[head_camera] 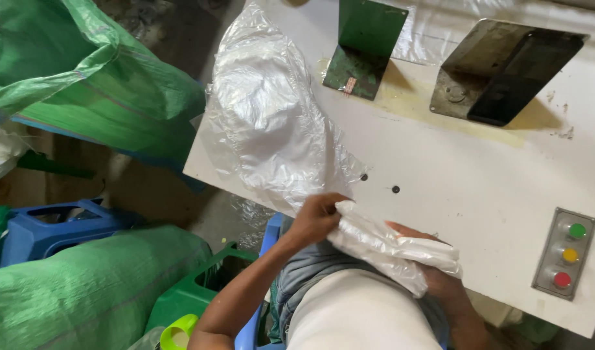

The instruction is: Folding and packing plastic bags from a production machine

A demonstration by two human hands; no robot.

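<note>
Left hand (315, 219) pinches end of white bag bundle (391, 247); right hand (440, 275) cups it underneath at bench (466, 168) edge. Folding step; next needs firm grip.

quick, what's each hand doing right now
left hand: closed on one end of the folded white plastic bags
right hand: under the bags, holding them

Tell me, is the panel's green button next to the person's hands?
No, the green button sits farthest up the button panel, with the red button nearest the right hand.
</note>
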